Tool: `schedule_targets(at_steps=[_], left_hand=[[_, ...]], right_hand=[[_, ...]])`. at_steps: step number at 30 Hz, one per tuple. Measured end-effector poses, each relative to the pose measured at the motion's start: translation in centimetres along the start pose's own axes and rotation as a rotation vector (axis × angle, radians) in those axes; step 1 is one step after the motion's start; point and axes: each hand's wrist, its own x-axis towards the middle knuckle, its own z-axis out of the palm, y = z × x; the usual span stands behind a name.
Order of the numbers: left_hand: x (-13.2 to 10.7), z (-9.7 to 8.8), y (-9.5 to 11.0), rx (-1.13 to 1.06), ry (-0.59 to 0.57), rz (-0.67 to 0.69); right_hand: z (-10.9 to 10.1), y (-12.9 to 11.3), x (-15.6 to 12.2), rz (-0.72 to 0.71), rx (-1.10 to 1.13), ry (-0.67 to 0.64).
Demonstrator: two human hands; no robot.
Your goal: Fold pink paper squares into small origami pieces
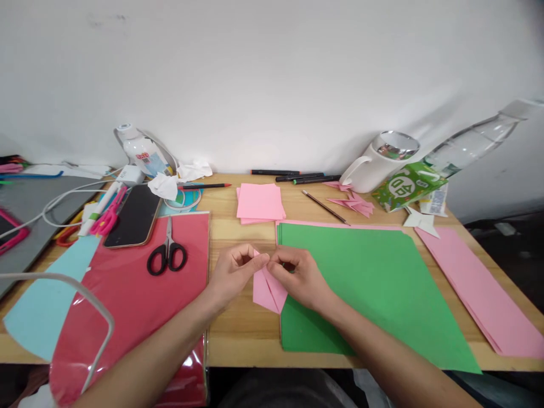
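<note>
A folded piece of pink paper (268,290) is held over the wooden table (242,334), near the left edge of a big green sheet (369,289). My left hand (233,273) pinches its upper left edge, fingers closed. My right hand (297,277) pinches the top from the right, fingers curled on the paper. The two hands meet at the paper's top corner.
Black scissors (167,255) lie on a red sheet (131,300) at left, beside a phone (134,218) and a light blue sheet (46,300). A pink paper stack (260,203), pens (297,177), a white mug (374,164), folded pink pieces (352,201) and long pink sheets (480,289) lie behind and right.
</note>
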Motion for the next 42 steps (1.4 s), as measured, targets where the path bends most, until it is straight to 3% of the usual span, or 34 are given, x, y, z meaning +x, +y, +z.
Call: schedule_targets(at_steps=[6,15,21,24,28,32,42], left_hand=[[0.0,0.5,0.3,-0.078,0.081,-0.002],[0.1,0.0,0.5,-0.139,0.189,0.062],[0.6,-0.9,1.0,-0.271,0.352,0.071],[0.3,-0.7,0.9,-0.215,0.26,0.077],[-0.2,0.1,0.8,-0.034,0.118,0.053],[-0.2,0.0,1.4,0.088,0.034,-0.004],[-0.2,-0.7,2.1,0.167,-0.039,-0.076]], right_hand=[[-0.6,-0.3,0.2,-0.032,0.035,0.012],[-1.4,0.1,0.3,0.192,0.194,-0.078],[-2.1,0.6,0.6,0.248,0.22,-0.013],[-1.7,0.5,0.7,0.227,0.342,0.018],[-0.6,0.4,0.5,0.256,0.467,-0.162],[-0.3,0.8,0.2,0.312,0.43,-0.182],[-1.3,0.3,0.3,0.331,0.318,-0.311]])
